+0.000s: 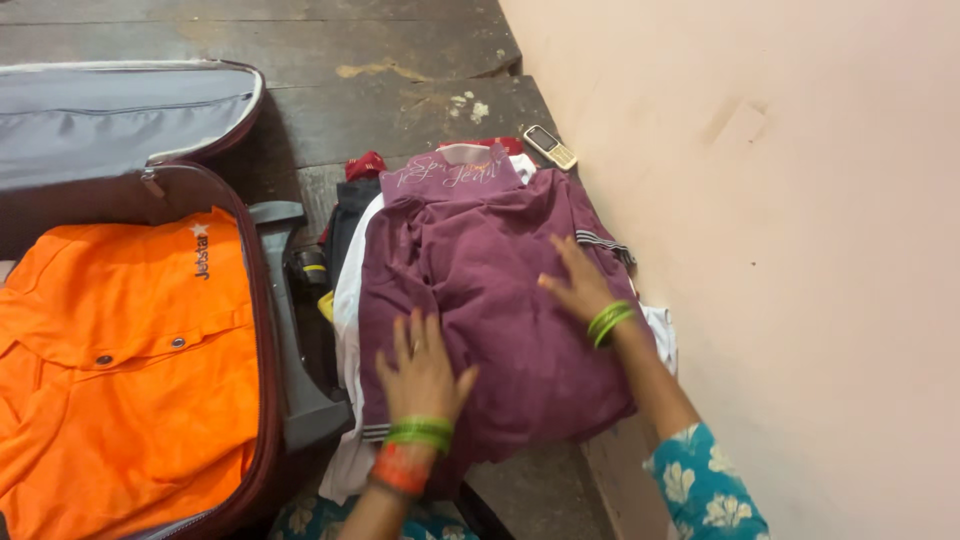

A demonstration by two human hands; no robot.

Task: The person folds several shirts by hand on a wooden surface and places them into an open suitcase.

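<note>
Left hand [422, 372]: flat, fingers spread, pressing near edge of maroon garment [490, 300], gripping nothing. Right hand [580, 285]: likewise flat, farther up on its right side. Garment tops a clothes pile (long axis running away), beside open suitcase [265, 330]; phone [549, 146] beyond.

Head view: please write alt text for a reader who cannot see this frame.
Both bare hands press flat on a maroon shirt topping a pile of clothes on a dark floor, left hand near the lower edge, right hand toward the wall side. An open suitcase holding an orange garment lies to the left; a small phone sits by the wall.
</note>
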